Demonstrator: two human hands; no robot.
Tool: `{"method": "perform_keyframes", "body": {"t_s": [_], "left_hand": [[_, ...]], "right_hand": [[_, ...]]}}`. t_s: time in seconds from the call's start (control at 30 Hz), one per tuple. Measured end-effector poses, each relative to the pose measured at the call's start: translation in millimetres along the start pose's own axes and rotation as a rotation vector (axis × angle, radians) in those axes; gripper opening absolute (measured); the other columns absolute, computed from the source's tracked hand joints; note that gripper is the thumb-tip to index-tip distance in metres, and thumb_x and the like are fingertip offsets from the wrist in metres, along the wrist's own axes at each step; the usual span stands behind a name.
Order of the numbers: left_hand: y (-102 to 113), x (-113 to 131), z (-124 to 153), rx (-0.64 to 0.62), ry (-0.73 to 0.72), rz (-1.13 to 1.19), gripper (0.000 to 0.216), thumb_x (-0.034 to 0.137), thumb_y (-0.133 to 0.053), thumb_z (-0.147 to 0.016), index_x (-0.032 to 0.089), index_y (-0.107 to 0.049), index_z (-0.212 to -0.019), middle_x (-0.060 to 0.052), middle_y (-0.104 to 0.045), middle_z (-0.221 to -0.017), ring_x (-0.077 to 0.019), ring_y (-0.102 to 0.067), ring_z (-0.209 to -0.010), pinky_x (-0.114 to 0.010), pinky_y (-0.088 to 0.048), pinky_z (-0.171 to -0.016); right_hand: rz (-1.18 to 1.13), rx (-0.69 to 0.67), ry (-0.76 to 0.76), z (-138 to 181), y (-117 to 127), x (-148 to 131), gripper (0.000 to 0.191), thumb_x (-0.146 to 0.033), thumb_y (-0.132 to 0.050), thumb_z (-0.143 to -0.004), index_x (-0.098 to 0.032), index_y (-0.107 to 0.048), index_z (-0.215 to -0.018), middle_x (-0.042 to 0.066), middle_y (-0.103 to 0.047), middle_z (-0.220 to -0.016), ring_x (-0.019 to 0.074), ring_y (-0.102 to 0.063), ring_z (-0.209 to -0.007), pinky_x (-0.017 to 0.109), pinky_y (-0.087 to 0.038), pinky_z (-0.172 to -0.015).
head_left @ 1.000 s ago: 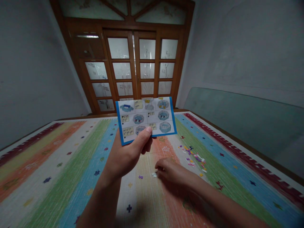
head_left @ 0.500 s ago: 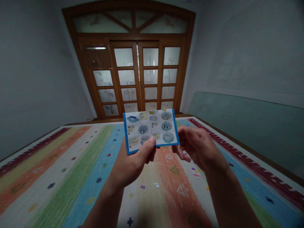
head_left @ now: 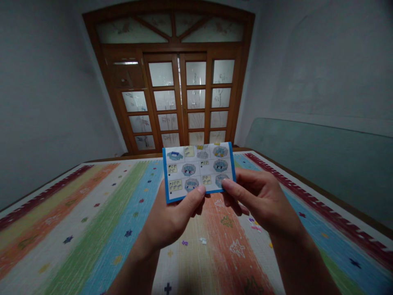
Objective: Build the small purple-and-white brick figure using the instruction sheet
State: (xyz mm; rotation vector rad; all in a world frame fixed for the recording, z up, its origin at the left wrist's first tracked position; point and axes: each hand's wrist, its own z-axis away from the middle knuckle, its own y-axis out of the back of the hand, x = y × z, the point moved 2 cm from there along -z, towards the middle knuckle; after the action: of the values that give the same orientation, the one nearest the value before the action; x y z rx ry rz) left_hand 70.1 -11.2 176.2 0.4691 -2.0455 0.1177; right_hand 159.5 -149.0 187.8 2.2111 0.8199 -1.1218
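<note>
right hand (head_left: 265, 198) has joined left hand (head_left: 173, 219), both gripping sheet (head_left: 198, 166) | striped tablecloth (head_left: 104, 229) | glazed wooden doors (head_left: 176, 94)

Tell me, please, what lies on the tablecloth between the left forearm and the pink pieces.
In the head view, a small purple piece and a small white piece lie there, apart, on the patterned tablecloth.

Paper leaflet (head_left: 198, 169), matt tablecloth (head_left: 101, 221), wooden doors (head_left: 195, 87)
</note>
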Motion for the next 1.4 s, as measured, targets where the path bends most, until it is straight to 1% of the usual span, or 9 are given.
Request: {"method": "perform_keyframes", "body": {"t_s": [0.6,0.73,0.8,0.87,0.9,1.0,1.1,1.2,1.4], "left_hand": [[0,-2,4,-0.026,-0.004,0.011,0.033,0.031,-0.050,-0.087,0.016,-0.052,-0.058,0.001,-0.049,-0.052,-0.0089,-0.043,-0.046,-0.021,-0.035,-0.042],[3,-1,1,0.034,0.016,0.045,0.028,0.028,-0.051,-0.084,0.016,-0.054,-0.059,0.002,-0.048,-0.049,-0.0084,-0.042,-0.043,-0.020,-0.034,-0.040],[5,2,-1,0.093,0.019,0.057,0.024,0.026,-0.051,-0.082,0.017,-0.055,-0.060,0.003,-0.047,-0.047,-0.0086,-0.041,-0.042,-0.020,-0.033,-0.038],[6,6,-2,0.140,0.004,0.065,0.023,0.024,-0.052,-0.079,0.017,-0.053,-0.057,0.004,-0.043,-0.043,-0.0087,-0.040,-0.040,-0.020,-0.031,-0.037],[6,7,-3,0.159,-0.003,0.068,0.023,0.023,-0.053,-0.078,0.018,-0.052,-0.056,0.004,-0.042,-0.042,-0.0086,-0.039,-0.039,-0.021,-0.031,-0.037],[5,10,-4,0.183,0.006,0.071,0.020,0.022,-0.054,-0.074,0.018,-0.051,-0.055,0.005,-0.041,-0.042,-0.0086,-0.037,-0.038,-0.021,-0.030,-0.037],[4,9,-5,0.165,0.010,0.076,0.021,0.022,-0.055,-0.073,0.019,-0.049,-0.053,0.005,-0.039,-0.041,-0.0086,-0.038,-0.038,-0.021,-0.030,-0.037],[5,9,-4,0.150,0.028,0.058,0.022,0.022,-0.054,-0.073,0.019,-0.048,-0.052,0.005,-0.041,-0.041,-0.0087,-0.039,-0.038,-0.021,-0.031,-0.037],[9,10,-3,0.106,0.051,0.034,0.024,0.022,-0.053,-0.077,0.018,-0.050,-0.053,0.004,-0.045,-0.044,-0.0088,-0.043,-0.040,-0.021,-0.033,-0.039]], "right_hand": [[-0.016,-0.012,0.015,3,-7,-7,0.032,-0.038,-0.058,-0.083,-0.017,-0.054,-0.059,-0.003,-0.051,-0.050,0.0056,-0.043,-0.037,0.018,-0.032,-0.032],[-0.031,0.038,0.030,2,6,1,0.031,-0.042,-0.058,-0.083,-0.017,-0.059,-0.066,-0.003,-0.053,-0.051,0.0057,-0.044,-0.037,0.018,-0.032,-0.033],[-0.022,0.129,0.019,-1,26,14,0.031,-0.047,-0.057,-0.082,-0.017,-0.063,-0.077,-0.003,-0.054,-0.051,0.0056,-0.042,-0.037,0.018,-0.030,-0.033],[0.050,0.230,-0.024,-3,53,32,0.031,-0.047,-0.060,-0.079,-0.017,-0.064,-0.076,-0.003,-0.053,-0.052,0.0055,-0.041,-0.038,0.018,-0.030,-0.035],[0.129,0.240,-0.085,-2,67,43,0.030,-0.046,-0.063,-0.076,-0.016,-0.063,-0.072,-0.003,-0.054,-0.052,0.0060,-0.042,-0.040,0.019,-0.032,-0.037],[0.394,0.133,-0.290,6,104,84,0.030,-0.044,-0.067,-0.067,-0.015,-0.062,-0.066,-0.001,-0.056,-0.053,0.0098,-0.048,-0.046,0.023,-0.039,-0.045],[0.713,0.055,-0.392,25,129,122,0.021,-0.035,-0.058,-0.070,-0.015,-0.064,-0.066,0.004,-0.063,-0.060,0.0155,-0.056,-0.055,0.028,-0.044,-0.056],[0.955,-0.034,-0.437,45,142,150,0.017,-0.022,-0.049,-0.073,-0.016,-0.065,-0.069,0.007,-0.069,-0.071,0.0188,-0.061,-0.067,0.029,-0.045,-0.065],[1.028,-0.064,-0.494,64,147,173,0.020,-0.012,-0.047,-0.069,-0.015,-0.067,-0.072,0.010,-0.071,-0.078,0.0223,-0.064,-0.073,0.030,-0.046,-0.068]]}}
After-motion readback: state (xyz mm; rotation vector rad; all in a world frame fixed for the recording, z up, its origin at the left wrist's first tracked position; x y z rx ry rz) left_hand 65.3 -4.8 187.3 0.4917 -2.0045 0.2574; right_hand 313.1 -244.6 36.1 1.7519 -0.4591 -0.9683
